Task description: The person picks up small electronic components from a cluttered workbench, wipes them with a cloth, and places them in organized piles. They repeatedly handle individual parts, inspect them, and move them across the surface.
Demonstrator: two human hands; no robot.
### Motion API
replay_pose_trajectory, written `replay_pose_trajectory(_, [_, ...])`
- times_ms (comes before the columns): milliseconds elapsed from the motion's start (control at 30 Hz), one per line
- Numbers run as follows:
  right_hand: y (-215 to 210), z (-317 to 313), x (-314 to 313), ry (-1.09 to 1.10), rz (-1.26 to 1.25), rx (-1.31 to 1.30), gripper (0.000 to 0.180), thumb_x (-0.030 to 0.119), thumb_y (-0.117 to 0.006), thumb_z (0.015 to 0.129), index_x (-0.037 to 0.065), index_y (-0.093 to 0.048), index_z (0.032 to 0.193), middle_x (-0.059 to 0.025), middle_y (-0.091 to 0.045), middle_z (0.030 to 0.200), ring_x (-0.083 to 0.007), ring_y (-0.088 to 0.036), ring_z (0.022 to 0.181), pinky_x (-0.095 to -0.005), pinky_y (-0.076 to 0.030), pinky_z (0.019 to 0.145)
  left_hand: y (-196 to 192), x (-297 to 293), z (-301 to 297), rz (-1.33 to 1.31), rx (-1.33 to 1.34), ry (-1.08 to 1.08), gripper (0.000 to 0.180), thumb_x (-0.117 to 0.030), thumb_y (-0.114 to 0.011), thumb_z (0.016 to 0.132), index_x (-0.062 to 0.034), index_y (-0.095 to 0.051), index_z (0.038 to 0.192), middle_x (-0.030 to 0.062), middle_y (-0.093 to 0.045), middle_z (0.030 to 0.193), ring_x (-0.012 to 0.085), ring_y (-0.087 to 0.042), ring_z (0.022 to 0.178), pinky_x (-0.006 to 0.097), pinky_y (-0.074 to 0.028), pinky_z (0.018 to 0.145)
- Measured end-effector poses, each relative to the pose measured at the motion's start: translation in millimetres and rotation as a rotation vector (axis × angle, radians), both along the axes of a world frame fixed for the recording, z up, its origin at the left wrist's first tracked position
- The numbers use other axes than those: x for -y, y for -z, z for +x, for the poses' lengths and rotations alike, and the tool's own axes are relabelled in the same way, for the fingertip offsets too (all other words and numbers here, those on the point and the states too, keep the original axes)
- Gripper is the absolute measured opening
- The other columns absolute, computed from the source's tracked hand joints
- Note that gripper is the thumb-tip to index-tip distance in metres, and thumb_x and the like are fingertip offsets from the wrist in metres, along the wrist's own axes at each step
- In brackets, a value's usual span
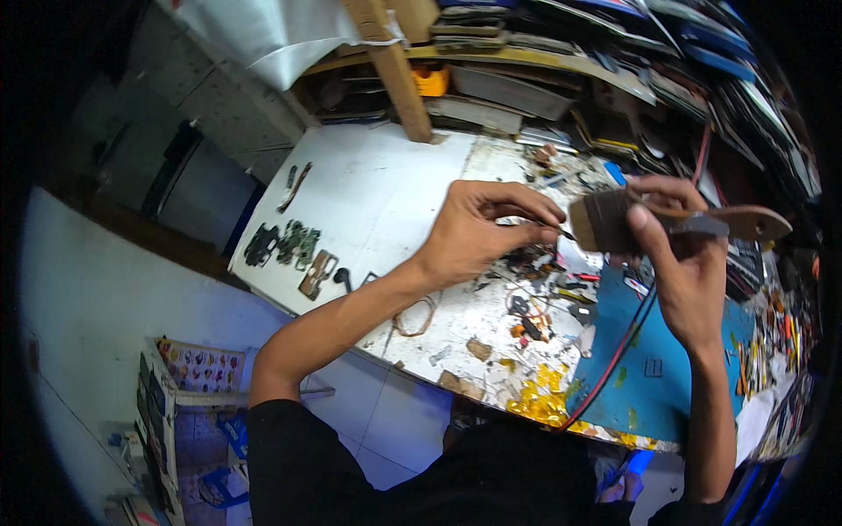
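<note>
My right hand [686, 263] is raised over the right side of the bench, its fingers wrapped round what looks like a wide paintbrush [605, 222]. The brush has a dark brown head, and its brown wooden handle with a hole at the end points right. My left hand [491, 226] is just left of the brush head, thumb and forefinger pinched together. A thin dark tip shows at those fingers, too small to name. Below both hands, small scraps and parts [526, 324] litter the white bench top [386, 167].
A blue mat [649, 368] lies at the right, crossed by a red and black cable [610, 368]. Small tools crowd the right edge. Circuit boards [298, 244] sit at the left. A wooden post [402, 83] and stacked shelves stand behind. Yellow residue [539, 394] marks the front edge.
</note>
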State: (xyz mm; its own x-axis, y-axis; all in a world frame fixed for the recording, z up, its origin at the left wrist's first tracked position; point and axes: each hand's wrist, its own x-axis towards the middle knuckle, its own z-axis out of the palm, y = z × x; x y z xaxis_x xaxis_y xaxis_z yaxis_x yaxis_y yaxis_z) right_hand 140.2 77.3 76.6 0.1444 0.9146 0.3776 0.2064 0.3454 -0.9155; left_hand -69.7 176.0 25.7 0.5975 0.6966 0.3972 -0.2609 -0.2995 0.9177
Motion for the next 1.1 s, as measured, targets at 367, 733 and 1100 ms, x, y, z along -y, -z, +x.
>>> replay_pose_trajectory(367, [9, 3, -1, 0.011, -0.074, 0.152, 0.021, 0.015, -0.066, 0.095, -0.001, -0.062, 0.109, -0.0077, -0.068, 0.091, -0.0098, -0.065, 0.075, -0.0236, -0.053, 0.063, -17, 3, -6, 0.000, -0.015, -0.086, 0.015, 0.001, -0.076, 0.083, 0.0017, -0.073, 0.098, 0.0116, -0.073, 0.095, 0.0145, -0.069, 0.090, 0.029, -0.058, 0.085])
replay_pose_trajectory(733, [-4, 7, 12, -0.057, -0.214, 0.379, 0.034, 0.019, -0.066, 0.094, -0.001, -0.057, 0.120, -0.0128, -0.060, 0.065, -0.0162, -0.058, 0.062, -0.0328, -0.043, 0.059, -59, 13, -149, 0.640, -0.148, -0.857, 0.018, 0.014, -0.069, 0.082, 0.0059, -0.067, 0.098, 0.0123, -0.068, 0.100, 0.0186, -0.068, 0.095, 0.028, -0.060, 0.080])
replay_pose_trajectory(1100, [-8, -6, 12, -0.037, -0.236, 0.498, 0.030, 0.017, -0.066, 0.093, -0.002, -0.064, 0.116, -0.0159, -0.064, 0.068, -0.0212, -0.059, 0.055, -0.0339, -0.043, 0.054, 15, 44, -241, 0.615, -0.814, -1.118, 0.016, 0.002, -0.074, 0.081, 0.0005, -0.075, 0.097, 0.0099, -0.071, 0.100, 0.0198, -0.069, 0.090, 0.031, -0.056, 0.081])
